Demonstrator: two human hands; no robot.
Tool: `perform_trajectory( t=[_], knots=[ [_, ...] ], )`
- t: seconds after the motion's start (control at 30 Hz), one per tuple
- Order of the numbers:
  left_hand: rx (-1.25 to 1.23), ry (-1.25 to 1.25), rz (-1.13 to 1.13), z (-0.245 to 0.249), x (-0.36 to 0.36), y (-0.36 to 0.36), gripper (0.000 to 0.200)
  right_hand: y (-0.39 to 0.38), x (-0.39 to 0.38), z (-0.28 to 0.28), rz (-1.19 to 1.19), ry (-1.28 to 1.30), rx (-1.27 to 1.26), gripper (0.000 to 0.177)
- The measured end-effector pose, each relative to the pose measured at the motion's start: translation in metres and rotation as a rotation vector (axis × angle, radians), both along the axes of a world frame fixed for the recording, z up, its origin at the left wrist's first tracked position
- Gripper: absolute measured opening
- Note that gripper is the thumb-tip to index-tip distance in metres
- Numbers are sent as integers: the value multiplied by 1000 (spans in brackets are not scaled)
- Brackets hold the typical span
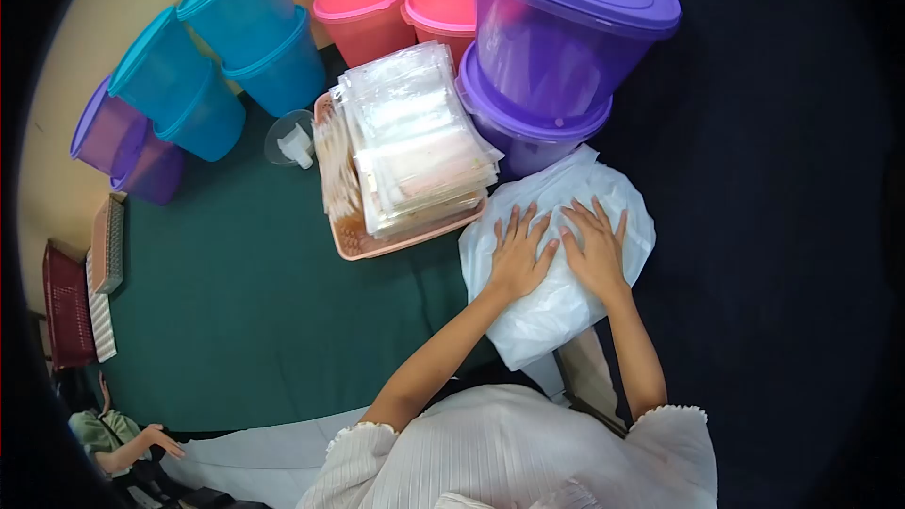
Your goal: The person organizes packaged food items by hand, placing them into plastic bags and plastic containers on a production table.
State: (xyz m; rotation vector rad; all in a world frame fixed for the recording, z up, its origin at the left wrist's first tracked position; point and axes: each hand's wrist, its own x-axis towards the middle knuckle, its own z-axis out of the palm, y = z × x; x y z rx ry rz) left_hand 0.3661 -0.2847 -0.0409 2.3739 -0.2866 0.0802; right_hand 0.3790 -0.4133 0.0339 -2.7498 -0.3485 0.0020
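Note:
A puffy white plastic bag (537,316) lies at the right edge of the green-covered table, its contents hidden. Both palms rest on top of it. My left hand (518,259) is spread flat on the bag's left part, fingers pointing away from me. Beside it, my right hand (596,250) also lies flat with the fingers apart, the two thumbs close together. Just left of the bag stands a pink basket (405,245), heaped with a stack of clear plastic packets (415,132).
Stacked lidded purple tubs (556,57) stand right behind the bag. Pink tubs (363,28) and blue tubs (250,19) line the back. A small clear bowl (283,139) sits beside the basket. At the far left are a maroon basket (68,306) and another person's hand (156,440).

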Motion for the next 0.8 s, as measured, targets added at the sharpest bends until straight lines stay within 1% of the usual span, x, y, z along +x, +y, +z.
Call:
perform_trajectory(
  t=[0.03, 0.07, 0.1, 0.13, 0.17, 0.23, 0.3, 0.33, 0.4, 0.43, 0.47, 0.5, 0.53, 0.6, 0.63, 0.67, 0.7, 0.73, 0.77, 0.8],
  knots=[
    [8, 2, -4, -2, 2, 4, 51, 7, -8, 4, 58, -5, 21, 37],
    [-67, 29, -25, -11, 4, 7, 55, 15, -10, -6, 80, -57, 38, 40],
    [-145, 59, -41, -18, 7, 8, 59, 16, -11, -14, 78, -50, 38, 40],
    [-242, 91, -123, -16, 9, 21, 63, 18, -7, -21, 64, -57, 29, 41],
    [-239, 92, -118, -13, 2, 33, 63, 20, -5, -26, 51, -66, 23, 42],
    [-636, -48, -172, 29, -19, 59, 59, 21, -7, -28, 39, -47, 24, 41],
    [-105, -375, -10, 56, -34, 82, 51, 21, -7, -25, 63, -47, -94, 41],
    [-7, -403, 81, 64, -38, 88, 42, 24, -5, -24, 57, -41, -90, 41],
    [144, -359, 132, 58, -33, 100, 39, 37, 0, -24, 91, -53, -370, 42],
    [225, -314, 146, 52, -30, 106, 37, 46, 2, -22, 87, -47, -362, 42],
    [232, -316, 139, 49, -29, 111, 37, 58, 7, -17, 134, -71, -323, 45],
    [316, -294, 122, 47, -26, 116, 35, 66, 9, -14, 179, -97, -284, 49],
    [398, -271, 104, 45, -24, 120, 33, 70, 8, -20, 169, -97, -279, 49],
    [403, -289, 88, 40, -15, 129, 32, 76, 6, -36, 98, -189, -259, 60],
    [407, -305, 80, 37, -11, 132, 31, 77, 6, -42, 90, -183, -256, 60],
    [413, -345, 58, 35, -9, 134, 22, 78, 8, -45, 98, -113, -321, 63],
    [413, -342, 52, 35, -6, 135, 22, 79, 9, -45, 108, -44, -387, 67],
    [516, -308, 12, 37, -3, 138, 14, 81, 10, -45, 103, -38, -384, 67],
    [619, -276, -28, 38, 0, 140, 8, 85, 11, -44, 91, 11, -456, 68],
    [598, -410, -38, 37, 1, 141, 8, 87, 11, -44, 80, 60, -526, 69]
  ],
)
